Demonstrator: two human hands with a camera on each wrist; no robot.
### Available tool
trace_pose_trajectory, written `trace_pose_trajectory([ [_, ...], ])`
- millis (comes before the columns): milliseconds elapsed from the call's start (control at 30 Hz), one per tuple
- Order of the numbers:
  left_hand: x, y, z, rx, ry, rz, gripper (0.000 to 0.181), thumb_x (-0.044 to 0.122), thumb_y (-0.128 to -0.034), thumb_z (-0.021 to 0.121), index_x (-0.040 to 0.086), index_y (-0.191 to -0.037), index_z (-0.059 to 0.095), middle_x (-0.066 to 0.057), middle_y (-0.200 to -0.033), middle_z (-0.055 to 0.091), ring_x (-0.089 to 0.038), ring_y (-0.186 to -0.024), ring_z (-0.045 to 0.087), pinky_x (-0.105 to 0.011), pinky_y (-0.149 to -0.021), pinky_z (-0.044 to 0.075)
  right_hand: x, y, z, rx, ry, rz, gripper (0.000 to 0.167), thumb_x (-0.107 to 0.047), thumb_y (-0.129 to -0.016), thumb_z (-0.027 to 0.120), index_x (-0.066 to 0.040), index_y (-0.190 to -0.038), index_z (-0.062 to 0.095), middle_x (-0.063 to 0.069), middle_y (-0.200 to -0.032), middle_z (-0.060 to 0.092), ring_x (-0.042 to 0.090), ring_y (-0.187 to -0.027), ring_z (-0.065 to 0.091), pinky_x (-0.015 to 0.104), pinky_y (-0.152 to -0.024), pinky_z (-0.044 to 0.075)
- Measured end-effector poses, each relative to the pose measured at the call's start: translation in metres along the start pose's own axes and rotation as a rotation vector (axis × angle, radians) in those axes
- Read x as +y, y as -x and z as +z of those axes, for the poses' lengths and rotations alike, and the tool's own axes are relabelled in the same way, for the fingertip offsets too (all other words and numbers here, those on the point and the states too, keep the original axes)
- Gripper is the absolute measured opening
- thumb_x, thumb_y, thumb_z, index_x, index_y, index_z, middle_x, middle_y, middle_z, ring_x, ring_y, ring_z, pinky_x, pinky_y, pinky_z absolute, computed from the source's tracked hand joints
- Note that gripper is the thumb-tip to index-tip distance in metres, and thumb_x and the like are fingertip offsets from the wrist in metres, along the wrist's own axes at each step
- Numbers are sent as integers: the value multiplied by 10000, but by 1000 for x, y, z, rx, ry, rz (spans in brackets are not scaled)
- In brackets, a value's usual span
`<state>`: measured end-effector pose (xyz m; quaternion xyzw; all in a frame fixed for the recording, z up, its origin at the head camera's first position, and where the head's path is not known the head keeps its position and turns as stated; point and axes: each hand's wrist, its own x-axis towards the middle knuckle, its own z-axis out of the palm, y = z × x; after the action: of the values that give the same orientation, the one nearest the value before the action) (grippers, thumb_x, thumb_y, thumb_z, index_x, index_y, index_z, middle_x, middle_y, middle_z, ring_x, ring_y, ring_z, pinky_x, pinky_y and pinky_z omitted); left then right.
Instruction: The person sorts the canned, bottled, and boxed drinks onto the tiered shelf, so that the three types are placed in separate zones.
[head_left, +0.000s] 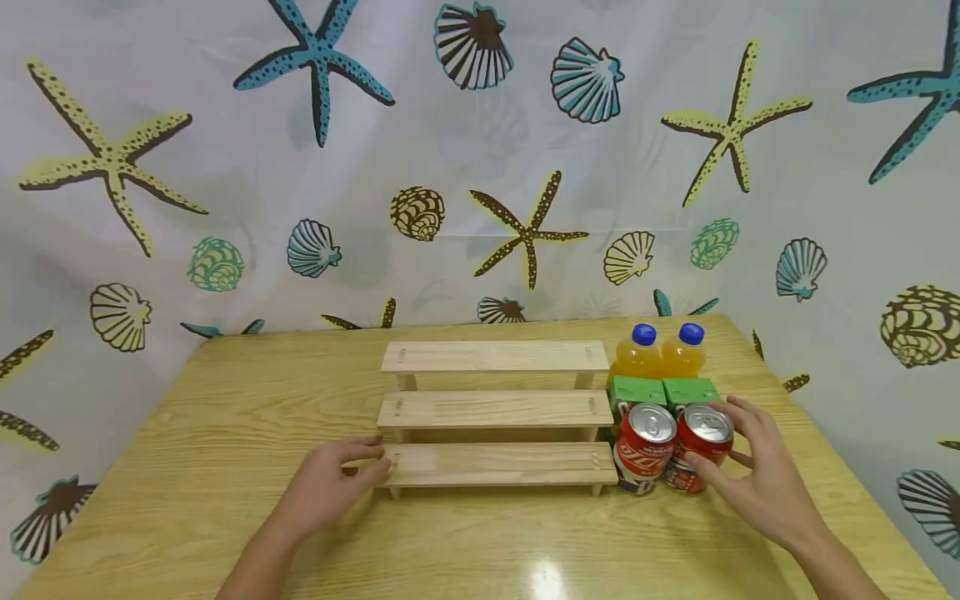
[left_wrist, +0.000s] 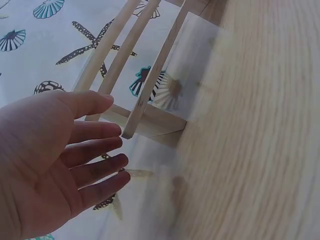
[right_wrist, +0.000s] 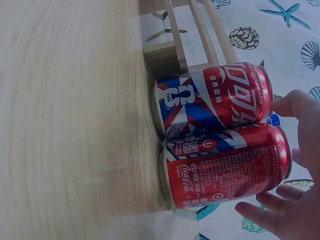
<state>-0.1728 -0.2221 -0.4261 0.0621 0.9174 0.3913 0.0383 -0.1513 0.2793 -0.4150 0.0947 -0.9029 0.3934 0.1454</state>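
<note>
A three-step wooden rack (head_left: 495,464) stands on the table. My left hand (head_left: 326,487) is at the left end of its lowest step, fingers loosely extended and holding nothing; whether the fingertips touch the wood I cannot tell. Two red Coca-Cola cans stand upright side by side at the rack's right end, the left can (head_left: 643,450) and the right can (head_left: 701,446). Around the right can is my right hand (head_left: 768,479), thumb at its front and fingers spread along its far side. In the right wrist view, the fingers (right_wrist: 260,215) look apart from the can.
Behind the cans stand two green boxes, the left box (head_left: 637,390) and the right box (head_left: 690,390). Farther back are two orange drink bottles with blue caps, the left bottle (head_left: 637,358) and the right bottle (head_left: 684,357). A patterned cloth (head_left: 420,283) hangs behind the table (head_left: 247,400).
</note>
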Motion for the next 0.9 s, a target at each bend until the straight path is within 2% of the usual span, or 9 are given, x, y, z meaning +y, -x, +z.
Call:
trace_pose_trajectory([
  [133,-2,0,8,34,94,-34,367,294,-963,685,22,-1207,719,-167,-1398,600,-399,-1336,517,-413,-949,589,2,3,1,22,-36,25,670,-212,-906,763,-24,-1452,425,283,-1481,335,538,-1251,456,694,-850,538],
  [333,-4,-1,17,77,211,-87,305,267,-945,711,61,-1168,746,-150,-1399,601,-372,-1304,559,-417,-980,573,4,7,4,34,-69,36,653,-176,-901,766,-20,-1437,426,275,-1454,357,564,-1239,460,697,-864,531],
  [467,-6,-1,22,80,269,-135,341,314,-936,721,95,-1197,735,-114,-1444,572,-357,-1300,569,-432,-1002,559,6,8,6,39,-92,46,664,-164,-904,761,-19,-1447,409,279,-1469,340,578,-1261,442,693,-875,529],
  [600,-8,-1,25,70,293,-142,405,344,-938,714,104,-1263,699,-116,-1491,524,-366,-1328,541,-462,-1040,531,9,8,10,42,-131,79,688,-155,-905,758,-23,-1467,383,274,-1491,319,574,-1290,430,654,-894,539],
  [767,-9,-4,28,76,330,-157,421,337,-931,724,110,-1284,687,-124,-1506,506,-381,-1350,516,-477,-1093,484,12,7,13,63,-162,124,731,-136,-901,760,-34,-1496,347,230,-1512,329,521,-1319,437,579,-923,558],
  [900,-10,-6,31,84,354,-182,426,331,-926,732,115,-1289,683,-120,-1501,511,-383,-1362,501,-466,-1112,467,13,6,18,98,-156,149,724,-161,-907,757,-46,-1492,345,157,-1495,386,428,-1323,470,373,-922,577],
])
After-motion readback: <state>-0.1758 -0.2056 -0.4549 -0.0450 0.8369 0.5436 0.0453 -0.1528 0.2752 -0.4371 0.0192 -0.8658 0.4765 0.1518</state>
